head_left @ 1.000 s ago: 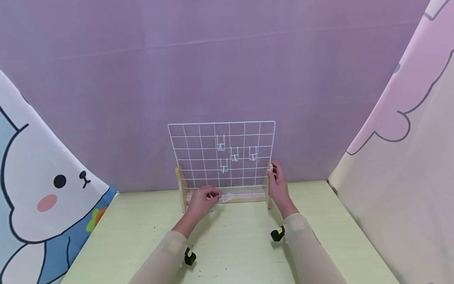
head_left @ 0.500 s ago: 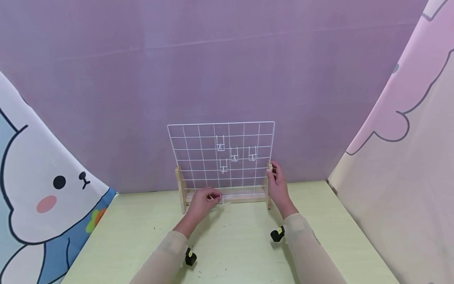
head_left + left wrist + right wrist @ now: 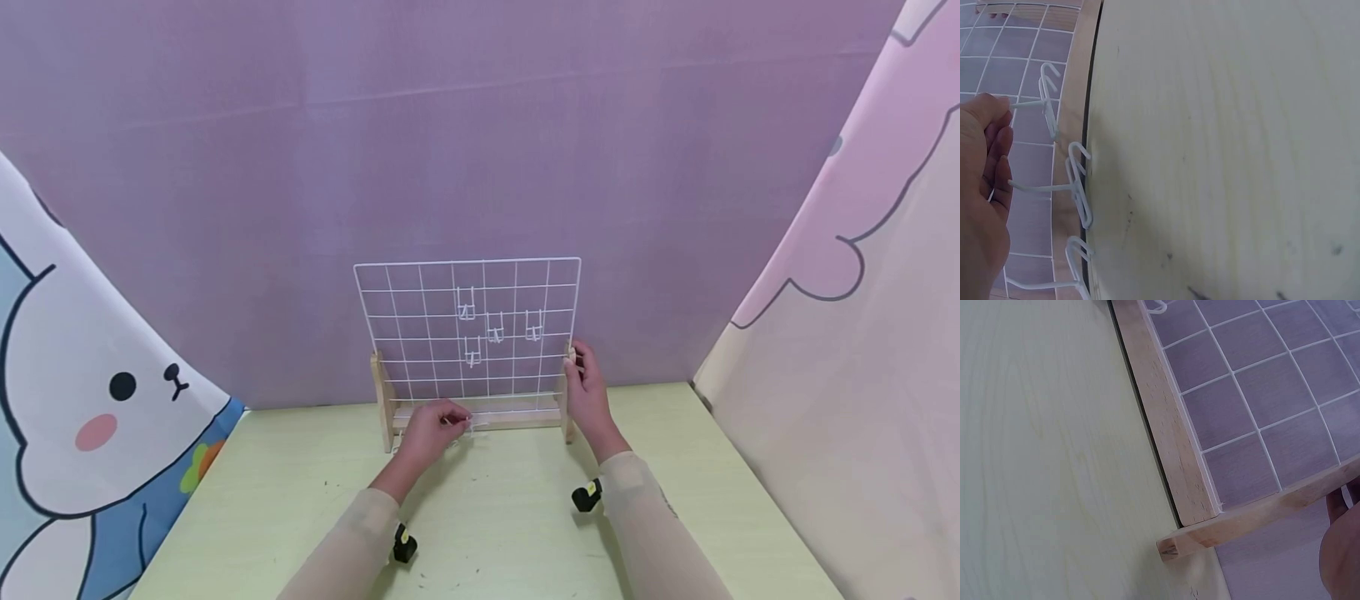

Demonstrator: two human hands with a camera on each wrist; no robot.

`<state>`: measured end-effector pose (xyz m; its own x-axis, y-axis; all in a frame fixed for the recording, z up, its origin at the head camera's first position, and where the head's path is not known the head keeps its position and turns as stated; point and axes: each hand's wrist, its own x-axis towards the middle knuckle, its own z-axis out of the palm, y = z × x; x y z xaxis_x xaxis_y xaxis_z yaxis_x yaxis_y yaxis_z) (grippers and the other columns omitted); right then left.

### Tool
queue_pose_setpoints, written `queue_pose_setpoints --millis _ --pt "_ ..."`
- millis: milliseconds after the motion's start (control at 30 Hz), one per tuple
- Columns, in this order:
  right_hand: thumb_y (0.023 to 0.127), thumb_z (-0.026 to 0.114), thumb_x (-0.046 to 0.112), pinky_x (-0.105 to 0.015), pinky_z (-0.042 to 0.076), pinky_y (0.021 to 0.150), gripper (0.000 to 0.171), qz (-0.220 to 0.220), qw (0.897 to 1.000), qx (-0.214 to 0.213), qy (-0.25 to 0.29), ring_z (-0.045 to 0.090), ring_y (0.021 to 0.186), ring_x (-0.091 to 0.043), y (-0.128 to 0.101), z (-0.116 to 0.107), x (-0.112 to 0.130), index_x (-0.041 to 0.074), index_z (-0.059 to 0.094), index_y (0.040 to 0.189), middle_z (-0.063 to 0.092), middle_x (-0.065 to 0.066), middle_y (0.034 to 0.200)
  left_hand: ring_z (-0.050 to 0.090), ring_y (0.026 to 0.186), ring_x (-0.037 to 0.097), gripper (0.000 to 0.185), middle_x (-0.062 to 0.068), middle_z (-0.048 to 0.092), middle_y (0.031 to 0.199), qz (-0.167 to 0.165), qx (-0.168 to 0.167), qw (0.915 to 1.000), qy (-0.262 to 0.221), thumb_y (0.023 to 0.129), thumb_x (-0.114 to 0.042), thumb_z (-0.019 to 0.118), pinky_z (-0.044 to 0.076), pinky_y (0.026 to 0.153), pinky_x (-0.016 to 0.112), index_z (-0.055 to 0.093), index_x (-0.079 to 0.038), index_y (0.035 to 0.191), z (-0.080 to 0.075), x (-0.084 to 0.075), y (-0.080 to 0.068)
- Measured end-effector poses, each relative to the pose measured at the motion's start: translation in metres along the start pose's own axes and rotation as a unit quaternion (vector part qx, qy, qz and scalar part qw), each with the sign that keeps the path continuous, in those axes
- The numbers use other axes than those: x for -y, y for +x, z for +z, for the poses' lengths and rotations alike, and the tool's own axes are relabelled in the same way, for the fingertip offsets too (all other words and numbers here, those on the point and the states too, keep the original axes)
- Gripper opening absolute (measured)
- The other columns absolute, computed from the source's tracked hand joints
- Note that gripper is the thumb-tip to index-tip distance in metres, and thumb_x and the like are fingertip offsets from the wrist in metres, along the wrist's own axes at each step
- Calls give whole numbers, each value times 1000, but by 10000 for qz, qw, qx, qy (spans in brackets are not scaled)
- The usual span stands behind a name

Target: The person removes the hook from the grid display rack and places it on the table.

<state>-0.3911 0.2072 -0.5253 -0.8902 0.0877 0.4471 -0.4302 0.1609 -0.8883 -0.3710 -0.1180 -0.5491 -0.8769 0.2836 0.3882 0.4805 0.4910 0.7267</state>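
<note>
A white wire grid panel (image 3: 442, 327) stands upright in a wooden stand (image 3: 382, 404). Near its bottom edge, my left hand (image 3: 429, 429) pinches the prong of a white wire hook (image 3: 1049, 103) between thumb and finger. Two more white hooks, one beside the fingers (image 3: 1077, 187) and one lower in the left wrist view (image 3: 1075, 275), overlap the stand's bottom rail. My right hand (image 3: 587, 392) grips the stand's right wooden upright (image 3: 1260, 515). Its fingers are partly hidden behind that post. Several other hooks (image 3: 472, 352) hang on the middle and right of the grid.
The stand sits near the back of a pale wooden table (image 3: 480, 517) with small dark marks on it. A purple cloth backdrop (image 3: 480, 150) rises right behind. Patterned cloths flank both sides, one with a rabbit picture (image 3: 97, 375).
My left hand has shifted very slightly down and right, and the pinched hook has turned and sunk a little with it. My right hand stays on the upright.
</note>
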Motion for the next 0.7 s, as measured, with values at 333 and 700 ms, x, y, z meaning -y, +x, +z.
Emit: queue_pose_setpoints --millis 333,700 --pt "121 47 30 -72 49 108 43 45 10000 -16 -70 55 133 -47 0 -1 -1 15 46 161 53 -20 151 72 88 12 9 -1 80 99 1 49 10000 35 97 -2 84 62 79 28 84 -4 106 5 9 0" --pt "120 48 26 -71 49 108 41 -20 10000 6 21 53 133 -53 2 -2 -2 14 46 159 52 -22 150 72 87 14 9 9 80 102 -94 121 9999 -33 97 0 84 62 79 27 83 -4 105 10 13 0"
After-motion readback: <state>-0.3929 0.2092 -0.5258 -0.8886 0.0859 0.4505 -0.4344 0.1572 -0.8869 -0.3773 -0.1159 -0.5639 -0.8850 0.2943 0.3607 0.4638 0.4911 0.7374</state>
